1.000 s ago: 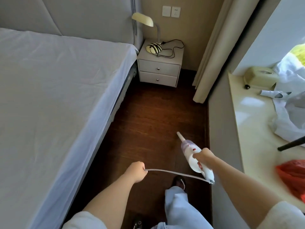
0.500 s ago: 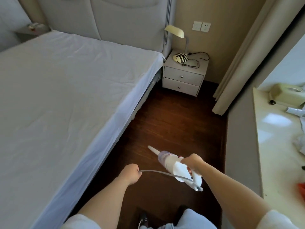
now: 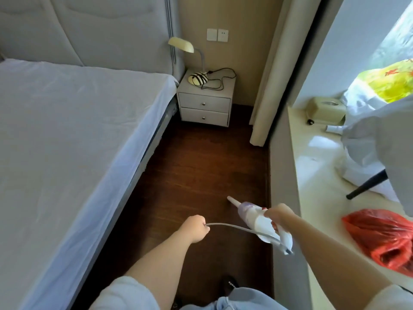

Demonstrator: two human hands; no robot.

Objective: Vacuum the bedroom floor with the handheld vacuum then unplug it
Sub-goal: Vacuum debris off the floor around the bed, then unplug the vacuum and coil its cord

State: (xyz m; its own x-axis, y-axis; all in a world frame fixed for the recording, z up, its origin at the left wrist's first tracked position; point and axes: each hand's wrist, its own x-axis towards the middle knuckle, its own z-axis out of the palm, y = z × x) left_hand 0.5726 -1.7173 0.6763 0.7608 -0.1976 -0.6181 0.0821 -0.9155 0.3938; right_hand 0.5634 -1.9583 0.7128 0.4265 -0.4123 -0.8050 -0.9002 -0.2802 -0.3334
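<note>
My right hand (image 3: 279,217) grips the white handheld vacuum (image 3: 259,221) by its handle. Its narrow nozzle points forward and left, low over the dark wooden floor (image 3: 201,166). A grey power cord (image 3: 237,227) runs from the vacuum's rear end to my left hand (image 3: 195,228), which is closed around it. The cord sags slightly between my two hands. Where it leads past my left fist is hidden. On the far wall there is a socket plate (image 3: 218,35).
A bed with a white sheet (image 3: 73,142) fills the left side. At the far end stands a white nightstand (image 3: 206,101) with a lamp (image 3: 182,44) and a black cable. A curtain (image 3: 272,70) hangs on the right, beside a window ledge (image 3: 321,175) holding bags and a red plastic bag (image 3: 384,240).
The view has swung back to the right, showing more of the window ledge. The vacuum has shifted right toward the ledge wall, and both hands keep their hold.
</note>
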